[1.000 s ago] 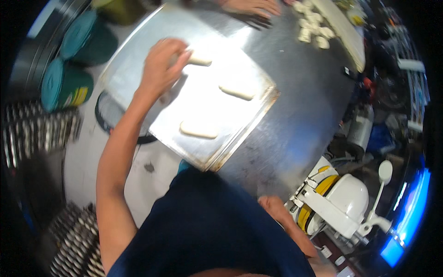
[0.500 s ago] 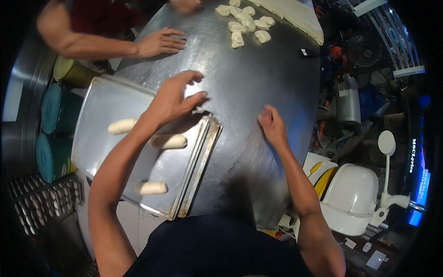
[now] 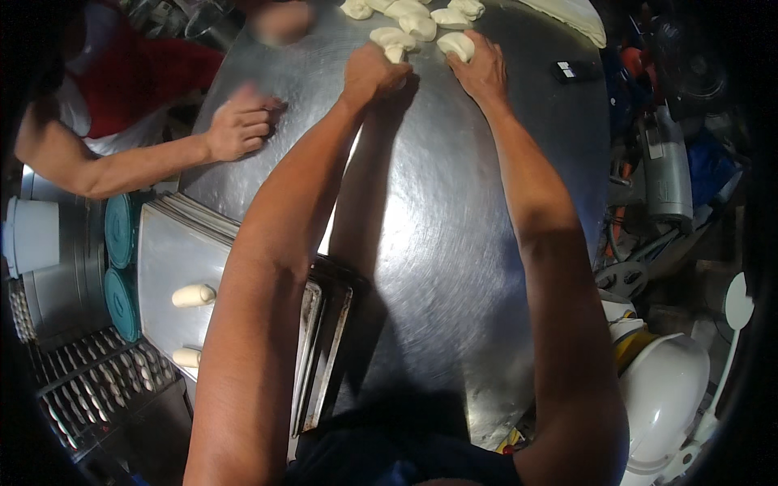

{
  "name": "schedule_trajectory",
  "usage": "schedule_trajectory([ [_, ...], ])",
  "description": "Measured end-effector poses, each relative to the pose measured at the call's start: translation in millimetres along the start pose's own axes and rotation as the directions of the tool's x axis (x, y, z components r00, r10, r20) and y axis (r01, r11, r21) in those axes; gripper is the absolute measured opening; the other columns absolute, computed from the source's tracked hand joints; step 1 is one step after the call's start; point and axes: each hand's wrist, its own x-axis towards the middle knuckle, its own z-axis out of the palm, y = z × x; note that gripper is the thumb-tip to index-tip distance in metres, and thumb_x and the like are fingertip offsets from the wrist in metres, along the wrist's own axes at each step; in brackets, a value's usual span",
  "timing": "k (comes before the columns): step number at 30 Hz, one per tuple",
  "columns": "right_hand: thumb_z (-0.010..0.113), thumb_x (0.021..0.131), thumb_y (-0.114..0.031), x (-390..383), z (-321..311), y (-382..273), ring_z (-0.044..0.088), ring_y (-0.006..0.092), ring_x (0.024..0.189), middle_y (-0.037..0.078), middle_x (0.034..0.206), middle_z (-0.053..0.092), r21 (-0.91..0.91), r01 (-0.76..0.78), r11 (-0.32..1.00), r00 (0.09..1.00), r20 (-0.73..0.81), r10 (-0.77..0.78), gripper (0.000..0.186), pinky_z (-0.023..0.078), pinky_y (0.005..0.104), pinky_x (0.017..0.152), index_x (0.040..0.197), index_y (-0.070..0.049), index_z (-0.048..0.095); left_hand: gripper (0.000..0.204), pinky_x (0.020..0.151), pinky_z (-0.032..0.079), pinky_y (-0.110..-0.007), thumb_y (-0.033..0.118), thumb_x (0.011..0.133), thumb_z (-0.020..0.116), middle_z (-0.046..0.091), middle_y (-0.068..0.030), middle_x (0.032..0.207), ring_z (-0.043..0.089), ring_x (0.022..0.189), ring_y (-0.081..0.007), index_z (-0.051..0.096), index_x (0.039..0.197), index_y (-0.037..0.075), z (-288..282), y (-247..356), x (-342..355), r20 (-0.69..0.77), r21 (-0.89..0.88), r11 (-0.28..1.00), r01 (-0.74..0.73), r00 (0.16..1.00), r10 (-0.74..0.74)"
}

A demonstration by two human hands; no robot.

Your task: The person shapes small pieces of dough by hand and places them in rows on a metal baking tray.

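Observation:
At the far part of the steel table both my arms are stretched out to pieces of pale dough. My left hand (image 3: 374,77) is closed on the near end of one dough piece (image 3: 392,38); its fingertips are partly hidden. Beside it, my right hand (image 3: 485,71) curls round the side of another dough piece (image 3: 456,46), thumb toward me. Several more dough lumps (image 3: 416,26) lie just beyond, close together. Rolled dough pieces (image 3: 193,296) rest on a metal baking tray (image 3: 166,251) at the left, partly covered by my left forearm.
A co-worker's hand (image 3: 239,125) rests on the table's left side, and another blurred hand (image 3: 281,22) is at the far left. A dough sheet (image 3: 574,14) lies far right, near a small black object (image 3: 571,71). White machine housing (image 3: 666,397) stands right; lidded teal bins (image 3: 121,304) left.
Both my hands have moved forward from above the tray and mid-table to the dough lumps and closed on two of them. The co-worker's flat hand has curled. The view has shifted.

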Motion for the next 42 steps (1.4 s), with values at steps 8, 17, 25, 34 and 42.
schedule_trajectory([
  [8,0.083,0.082,-0.003,-177.1,-93.5,-15.0,0.068,0.0201,0.111,0.008,0.122,0.071,0.554,-0.278,0.785,0.960,0.168,0.222,0.055,0.056,0.0358,0.096,0.133,-0.009,0.061,0.041,0.090,0.057,-0.037,0.023,0.080,0.081,0.076,-0.0168,0.108,0.073,0.100,-0.0260,0.073,0.115,0.003,-43.2,51.0,-167.1,0.592,-0.398,0.900,0.180,0.800,0.102],
  [17,0.071,0.082,0.000,-446.6,-339.2,-126.5,0.060,0.0371,0.126,0.021,0.132,0.061,0.043,-0.313,0.949,0.834,0.491,0.252,0.059,0.046,0.0481,0.108,0.137,-0.001,0.052,0.043,0.103,0.045,-0.049,-0.003,0.084,0.057,0.065,-0.0220,0.122,0.059,0.116,-0.0426,0.062,0.128,-0.001,-92.8,116.0,-451.7,0.451,-0.193,0.895,-0.403,0.774,0.445],
  [25,0.064,0.097,-0.047,-504.5,-338.7,-146.5,0.022,0.0466,0.156,0.034,0.162,0.032,-0.248,-0.036,0.968,0.770,0.611,0.185,0.084,0.013,0.0597,0.128,0.154,0.009,0.037,0.081,0.125,0.022,-0.060,0.047,0.099,0.060,0.034,-0.0281,0.164,0.033,0.151,-0.0447,0.037,0.156,-0.007,-38.2,117.7,-541.3,0.472,0.149,0.931,-0.334,0.851,0.229],
  [34,0.053,0.102,-0.059,-451.9,-296.4,-131.5,0.030,0.0497,0.152,0.036,0.160,0.037,-0.166,0.064,0.984,0.830,0.556,0.039,0.090,0.020,0.0564,0.127,0.152,0.015,0.037,0.090,0.125,0.025,-0.056,0.059,0.102,0.049,0.035,-0.0344,0.161,0.033,0.150,-0.0506,0.036,0.153,-0.014,-9.9,123.4,-509.6,0.302,0.202,0.947,-0.251,0.936,0.183],
  [42,0.075,0.086,-0.056,-506.5,-327.1,-151.0,0.024,0.0466,0.155,0.031,0.164,0.030,-0.181,0.066,0.981,0.781,0.621,0.062,0.109,0.019,0.0557,0.128,0.159,0.009,0.027,0.084,0.124,0.024,-0.059,0.054,0.100,0.051,0.037,-0.0289,0.163,0.032,0.152,-0.0455,0.037,0.155,-0.007,-12.2,121.3,-529.0,0.253,0.178,0.946,-0.269,0.942,0.220],
])
